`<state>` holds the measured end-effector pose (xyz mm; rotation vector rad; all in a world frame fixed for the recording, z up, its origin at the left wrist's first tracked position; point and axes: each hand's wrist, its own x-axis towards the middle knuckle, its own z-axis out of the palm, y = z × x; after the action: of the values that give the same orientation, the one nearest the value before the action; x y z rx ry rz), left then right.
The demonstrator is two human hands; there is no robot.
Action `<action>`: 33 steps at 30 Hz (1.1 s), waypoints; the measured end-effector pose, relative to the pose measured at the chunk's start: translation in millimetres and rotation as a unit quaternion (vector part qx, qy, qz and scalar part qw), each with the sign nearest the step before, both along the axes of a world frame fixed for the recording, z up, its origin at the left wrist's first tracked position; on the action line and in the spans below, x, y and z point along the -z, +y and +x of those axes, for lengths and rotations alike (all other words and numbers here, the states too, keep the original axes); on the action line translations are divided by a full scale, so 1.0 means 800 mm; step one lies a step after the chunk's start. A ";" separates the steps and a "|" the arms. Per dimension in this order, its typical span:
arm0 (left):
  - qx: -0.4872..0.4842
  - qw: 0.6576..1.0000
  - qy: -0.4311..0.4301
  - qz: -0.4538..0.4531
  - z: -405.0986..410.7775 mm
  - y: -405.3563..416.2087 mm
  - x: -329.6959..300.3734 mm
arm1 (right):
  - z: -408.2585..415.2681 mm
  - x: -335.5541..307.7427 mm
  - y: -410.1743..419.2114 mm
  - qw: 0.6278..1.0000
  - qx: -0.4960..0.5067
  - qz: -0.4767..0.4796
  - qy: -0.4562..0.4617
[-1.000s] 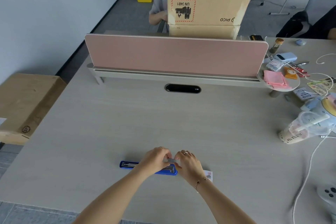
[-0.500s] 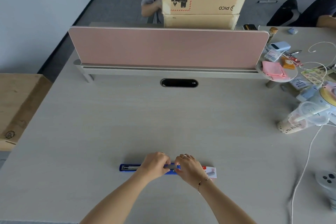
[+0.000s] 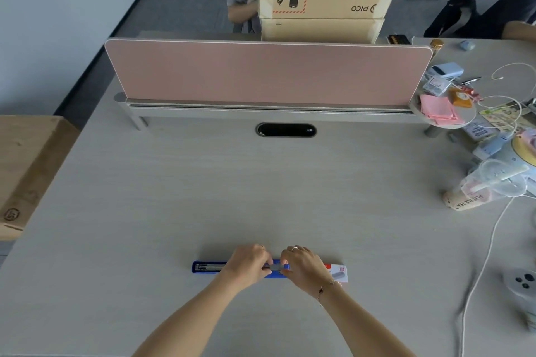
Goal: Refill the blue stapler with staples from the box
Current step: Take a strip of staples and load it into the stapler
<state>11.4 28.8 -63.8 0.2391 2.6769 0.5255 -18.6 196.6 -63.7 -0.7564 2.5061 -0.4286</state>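
Note:
The blue stapler point(image 3: 204, 266) lies opened out flat on the desk near the front edge, its metal channel showing at the left end. My left hand point(image 3: 246, 265) and my right hand point(image 3: 304, 265) meet over its middle. Both pinch a short grey strip of staples point(image 3: 274, 266) just above the blue body. The small white and red staple box point(image 3: 338, 272) lies right of the stapler, partly hidden behind my right wrist.
A pink divider screen point(image 3: 266, 72) crosses the desk at the back, with a cable port point(image 3: 285, 130) in front of it. Clutter, a plastic cup point(image 3: 478, 191) and a white cable point(image 3: 487, 252) fill the right side. A cardboard box point(image 3: 26, 171) stands left of the desk.
Both hands have lowered the staple strip closer onto the stapler. The camera has tilted, so the scene sits lower in view.

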 end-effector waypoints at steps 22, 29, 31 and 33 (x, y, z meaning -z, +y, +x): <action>-0.001 1.000 0.017 0.013 0.006 -0.023 0.001 | 0.000 0.002 0.009 1.000 0.007 0.005 0.007; -0.057 0.997 -0.030 -0.045 0.031 -0.098 0.013 | 0.001 0.007 0.009 1.000 0.002 0.028 -0.002; -0.070 0.995 -0.030 -0.057 0.041 -0.117 0.016 | 0.003 0.009 0.007 1.000 0.002 0.024 -0.006; -0.080 0.995 -0.004 -0.065 0.050 -0.130 0.021 | 0.004 0.010 0.006 1.000 0.005 0.019 -0.005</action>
<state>51.6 -75.3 -80.6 -0.0159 2.7228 0.3957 -15.2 201.0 -71.7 -0.7240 2.5027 -0.3855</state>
